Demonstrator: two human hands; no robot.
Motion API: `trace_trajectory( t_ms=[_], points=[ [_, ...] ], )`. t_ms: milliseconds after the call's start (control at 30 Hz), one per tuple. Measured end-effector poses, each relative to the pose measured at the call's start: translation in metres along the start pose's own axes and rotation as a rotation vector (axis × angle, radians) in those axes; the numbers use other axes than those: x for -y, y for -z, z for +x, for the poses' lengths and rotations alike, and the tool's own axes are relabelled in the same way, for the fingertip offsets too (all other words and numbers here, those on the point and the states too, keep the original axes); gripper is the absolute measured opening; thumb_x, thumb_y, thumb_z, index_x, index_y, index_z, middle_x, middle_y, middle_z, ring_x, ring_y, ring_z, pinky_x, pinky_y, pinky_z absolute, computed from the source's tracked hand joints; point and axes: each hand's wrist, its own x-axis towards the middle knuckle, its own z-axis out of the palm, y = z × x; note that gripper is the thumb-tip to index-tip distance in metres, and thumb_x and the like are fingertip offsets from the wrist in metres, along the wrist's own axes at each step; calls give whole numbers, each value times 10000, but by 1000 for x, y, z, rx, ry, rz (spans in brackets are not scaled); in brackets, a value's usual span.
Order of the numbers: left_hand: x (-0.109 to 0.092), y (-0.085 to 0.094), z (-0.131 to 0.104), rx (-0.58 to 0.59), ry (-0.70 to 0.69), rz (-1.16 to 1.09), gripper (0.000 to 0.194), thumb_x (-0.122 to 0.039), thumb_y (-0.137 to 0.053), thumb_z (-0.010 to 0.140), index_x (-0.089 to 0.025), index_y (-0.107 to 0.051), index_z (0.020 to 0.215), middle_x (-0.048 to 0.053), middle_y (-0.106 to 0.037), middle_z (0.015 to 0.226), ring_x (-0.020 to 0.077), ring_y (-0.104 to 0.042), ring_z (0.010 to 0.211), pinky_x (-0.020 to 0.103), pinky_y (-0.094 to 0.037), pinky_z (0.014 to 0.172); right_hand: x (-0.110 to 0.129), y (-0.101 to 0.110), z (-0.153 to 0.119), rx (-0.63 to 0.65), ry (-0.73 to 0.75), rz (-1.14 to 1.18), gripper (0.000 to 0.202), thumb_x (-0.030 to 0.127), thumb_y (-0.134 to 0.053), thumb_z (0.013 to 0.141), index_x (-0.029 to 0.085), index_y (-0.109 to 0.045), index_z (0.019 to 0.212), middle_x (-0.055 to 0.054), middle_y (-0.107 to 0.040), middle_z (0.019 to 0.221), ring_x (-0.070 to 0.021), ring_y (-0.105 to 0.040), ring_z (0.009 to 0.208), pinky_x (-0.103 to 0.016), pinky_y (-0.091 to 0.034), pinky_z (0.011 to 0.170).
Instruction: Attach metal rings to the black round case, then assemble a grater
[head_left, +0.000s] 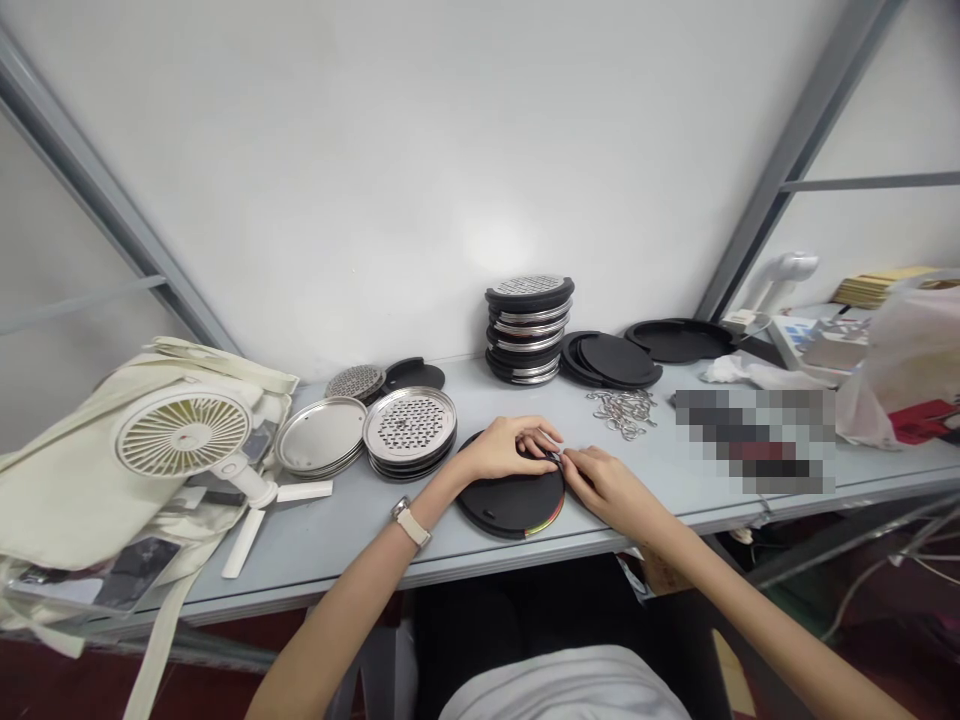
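on the table (322, 545), left hand (510, 448) and right hand (606, 482) nearly touching at rim of black disc (506, 500); whether fingers clamp it, cannot tell.

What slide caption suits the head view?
Left hand and right hand together at the edge of a black disc.

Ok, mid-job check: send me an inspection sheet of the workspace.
Surface: grey table, loaded along the wall side.
Work things: black disc lying flat, coloured strip on its right rim; perforated stack to its left, tall stack behind.
Clutter: fan and cream bag left; metal pieces and plastic bag right; one patch pixelated, unreadable.
Hands: left hand and right hand at the disc's edge; fingertip detail too small to tell.
Cables: pale cables low right.
Surroundings: white wall, grey posts.
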Motion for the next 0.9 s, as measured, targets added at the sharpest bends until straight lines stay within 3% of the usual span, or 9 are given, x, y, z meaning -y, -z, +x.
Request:
trace_trajectory(
  t_ms=[900],
  points=[
    [-3, -1, 0, 15, 8, 16, 346, -206, -674, 719, -164, -612, 1057, 76, -687, 980, 145, -640, 828, 241, -462, 726, 1, 0, -1, -21, 1, 6, 348, 267, -309, 966, 188, -553, 731, -54, -598, 636, -192, -558, 638, -285, -394, 614]
  ],
)
